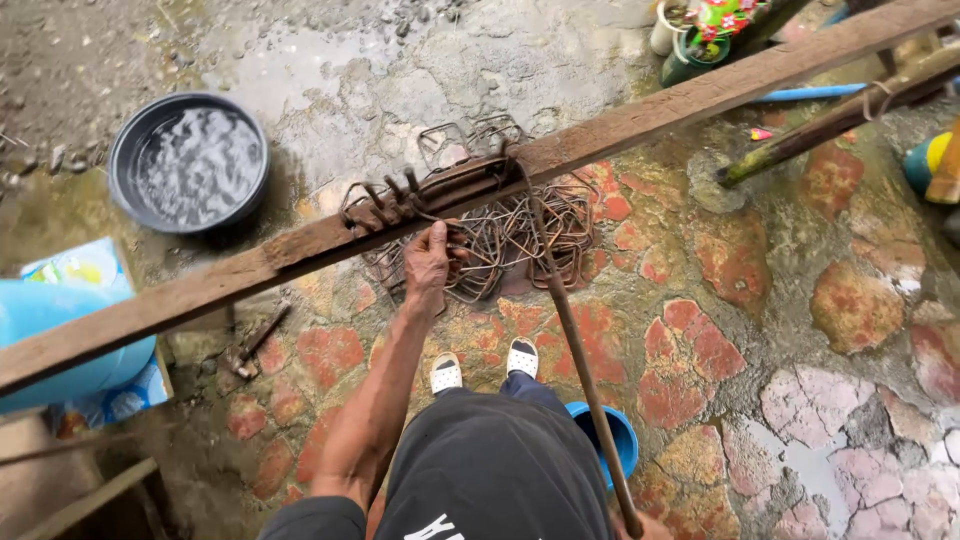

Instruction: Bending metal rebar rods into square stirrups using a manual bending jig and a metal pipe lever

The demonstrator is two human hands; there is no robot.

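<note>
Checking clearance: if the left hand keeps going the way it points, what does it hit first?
Likely the wooden beam just beyond the left hand, which grips a bent rebar stirrup at the beam's near edge; depth unclear.

The wooden beam (640, 120) looks like old, weathered timber, rough and dull with a dried-out grain. The steel rod (575, 340) and the bent wire stirrups (500, 235) are bare metal gone rusty brown, matt all over. The basin (188, 160) is dark plastic, smooth, with shiny rippled water inside. The floor (800, 300) is rough stone, red patches set in grey cement, wet and a bit glossy in spots. The sandals (484, 366) look like white moulded plastic or rubber, matt.
</note>
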